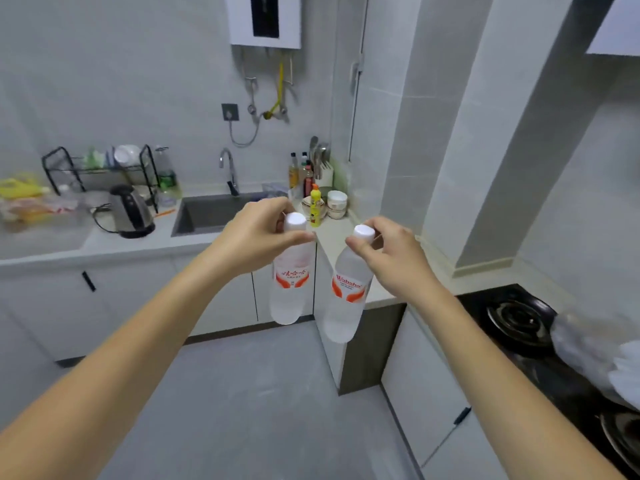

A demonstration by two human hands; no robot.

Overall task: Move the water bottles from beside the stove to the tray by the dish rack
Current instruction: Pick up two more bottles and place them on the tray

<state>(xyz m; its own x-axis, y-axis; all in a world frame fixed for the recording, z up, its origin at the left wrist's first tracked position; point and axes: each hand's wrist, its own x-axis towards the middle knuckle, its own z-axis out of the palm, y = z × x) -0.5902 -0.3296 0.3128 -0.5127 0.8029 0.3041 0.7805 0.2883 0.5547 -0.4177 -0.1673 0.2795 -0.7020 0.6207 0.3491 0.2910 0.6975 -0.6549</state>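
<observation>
Fingers (277, 206) of left hand (258, 233) curled round neck of left water bottle (291, 282), thumb across the front just below the white cap, bottle hanging upright in mid-air over the grey floor (249, 393), in front of the white cabinet doors. Fingers (381, 225) of right hand (398, 258) pinching neck of right water bottle (348, 292) under its white cap, this 1 tilted slightly, base swung toward the left, hanging beside the corner of the counter (343, 244). Both bottles clear, white labels with orange print, apart from each other, neither touching any surface. 2 bare forearms stretched forward from the lower corners. Stove (519, 320), black, set in the counter at right, near the right forearm, with crumpled clear plastic (588, 344) lying over its near side. Sink (214, 211) with curved tap (228, 171) behind the hands. Left of the sink, black wire dish rack (100, 168) holding bowls, steel kettle (133, 211) in front of it, green-labelled bottle just beside the rack's right end. Blurred yellow packaging at far left; no tray clearly made out there. Yellow dish-soap bottle (316, 209), stacked bowls (336, 202) and sauce bottles in the counter corner behind the caps. White water heater (265, 20) high on the wall.
</observation>
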